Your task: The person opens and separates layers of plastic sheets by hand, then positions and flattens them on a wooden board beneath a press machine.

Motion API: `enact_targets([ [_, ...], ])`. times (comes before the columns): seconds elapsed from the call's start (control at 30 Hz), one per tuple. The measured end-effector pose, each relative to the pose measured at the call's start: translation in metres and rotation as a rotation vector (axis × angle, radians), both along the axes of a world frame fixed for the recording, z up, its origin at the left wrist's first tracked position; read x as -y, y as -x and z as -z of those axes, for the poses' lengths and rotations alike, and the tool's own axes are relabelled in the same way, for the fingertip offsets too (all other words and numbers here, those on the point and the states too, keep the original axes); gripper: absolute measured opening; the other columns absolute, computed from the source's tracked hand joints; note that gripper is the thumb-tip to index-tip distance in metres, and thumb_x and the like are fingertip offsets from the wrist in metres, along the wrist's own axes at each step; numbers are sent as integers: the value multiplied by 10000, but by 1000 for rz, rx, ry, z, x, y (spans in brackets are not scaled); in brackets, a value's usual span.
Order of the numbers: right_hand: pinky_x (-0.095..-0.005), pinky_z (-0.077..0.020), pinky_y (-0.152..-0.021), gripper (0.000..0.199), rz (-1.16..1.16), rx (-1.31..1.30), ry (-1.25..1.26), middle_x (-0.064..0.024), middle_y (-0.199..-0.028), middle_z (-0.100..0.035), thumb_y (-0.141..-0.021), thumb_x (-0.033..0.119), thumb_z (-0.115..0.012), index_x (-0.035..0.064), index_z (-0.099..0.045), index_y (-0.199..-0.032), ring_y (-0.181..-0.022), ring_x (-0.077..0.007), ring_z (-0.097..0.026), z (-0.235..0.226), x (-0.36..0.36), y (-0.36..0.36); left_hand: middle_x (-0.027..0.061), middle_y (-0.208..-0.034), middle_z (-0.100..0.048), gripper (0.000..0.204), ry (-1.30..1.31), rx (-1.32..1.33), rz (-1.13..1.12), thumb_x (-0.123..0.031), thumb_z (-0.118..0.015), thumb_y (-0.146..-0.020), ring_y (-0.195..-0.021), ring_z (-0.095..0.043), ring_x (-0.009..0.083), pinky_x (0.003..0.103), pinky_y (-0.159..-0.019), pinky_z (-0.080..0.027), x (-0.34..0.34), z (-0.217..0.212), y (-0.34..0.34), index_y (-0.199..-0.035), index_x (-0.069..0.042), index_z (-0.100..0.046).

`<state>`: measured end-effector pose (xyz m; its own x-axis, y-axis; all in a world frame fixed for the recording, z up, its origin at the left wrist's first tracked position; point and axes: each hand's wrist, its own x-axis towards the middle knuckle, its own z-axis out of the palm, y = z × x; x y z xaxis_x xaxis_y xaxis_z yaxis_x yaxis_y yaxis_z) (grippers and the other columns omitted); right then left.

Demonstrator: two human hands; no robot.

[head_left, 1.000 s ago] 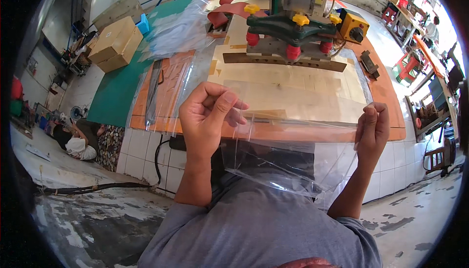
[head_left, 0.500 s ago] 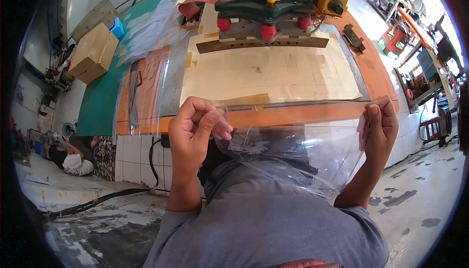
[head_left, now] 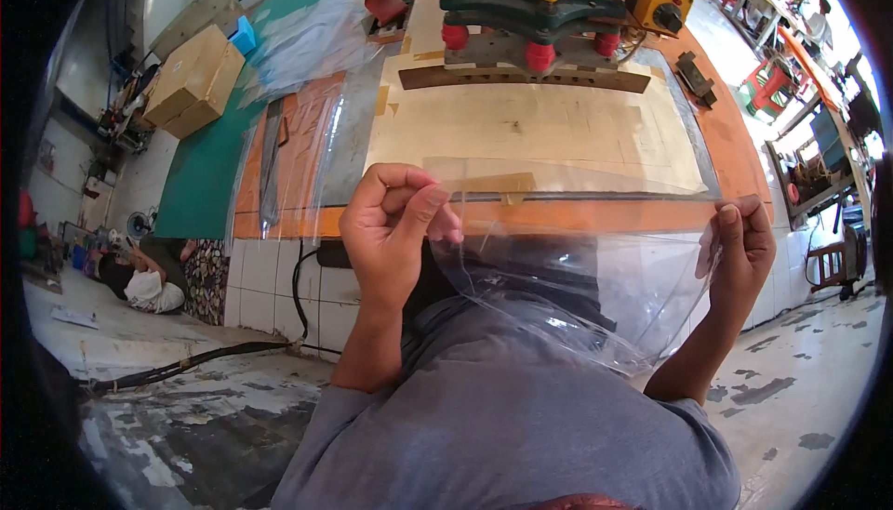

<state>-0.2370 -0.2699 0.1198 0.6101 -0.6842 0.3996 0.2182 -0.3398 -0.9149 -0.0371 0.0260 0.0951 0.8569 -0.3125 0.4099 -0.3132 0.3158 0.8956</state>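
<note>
A clear plastic sheet (head_left: 577, 259) stretches between my two hands in front of my body, its lower part sagging in shiny folds. My left hand (head_left: 393, 222) pinches its left upper corner between thumb and fingers. At the opposite corner my right hand (head_left: 744, 240) grips it the same way, thumb on top. The sheet's upper edge overlaps the front of the worktable. Beyond it lies a tan board (head_left: 539, 138) with tape along its near edge. Above that board stands a green press head (head_left: 539, 10) with yellow knobs, red feet and a long metal bar (head_left: 521, 79).
A yellow control box (head_left: 660, 3) with a black knob sits beside the press. Clear sheets (head_left: 302, 50) are piled on the green table part (head_left: 200, 185), near a cardboard box (head_left: 195, 80). A metal block (head_left: 696, 78) lies at right. Another person (head_left: 149, 278) is on the floor at left.
My left hand has risen slightly, lifting that corner of the sheet over the board's near edge. The whole view has shifted a little. Both hands keep their hold.
</note>
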Motion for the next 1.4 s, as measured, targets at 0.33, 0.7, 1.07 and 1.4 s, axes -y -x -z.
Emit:
enact_targets([
  [0.33,-219,-333,-433,262,96,62,47,-22,-690,-552,-1064,229,-658,58,-565,-889,-480,-64,-445,2,2,0,139,-821,-735,248,33,252,-13,-7,-715,-990,-642,-708,161,243,-540,-575,-2,-1,1,-1195,21,-578],
  [0.7,-206,-291,-406,203,-25,-82,97,33,-676,-508,-1063,188,-614,57,-594,-910,-466,-29,-401,-15,24,5,61,-725,-691,158,-32,255,-74,-3,-733,-972,-601,-664,136,248,-491,-512,-6,-28,12,-1115,21,-672],
  [1.07,-216,-324,-408,284,-178,-392,-45,42,-666,-558,-1037,294,-687,57,-627,-892,-474,-21,-447,62,79,-73,6,-651,-652,133,-530,-2,102,-114,-715,-1007,-548,-546,49,226,-506,-415,44,41,-82,-1107,-28,-695],
  [1.4,-242,-407,-493,299,-255,-589,95,19,-723,-631,-1041,310,-674,62,-628,-882,-554,-46,-502,75,134,-150,93,-642,-676,236,-737,268,12,-229,-755,-967,-523,-595,138,303,-554,-483,82,76,-142,-1074,-19,-767],
])
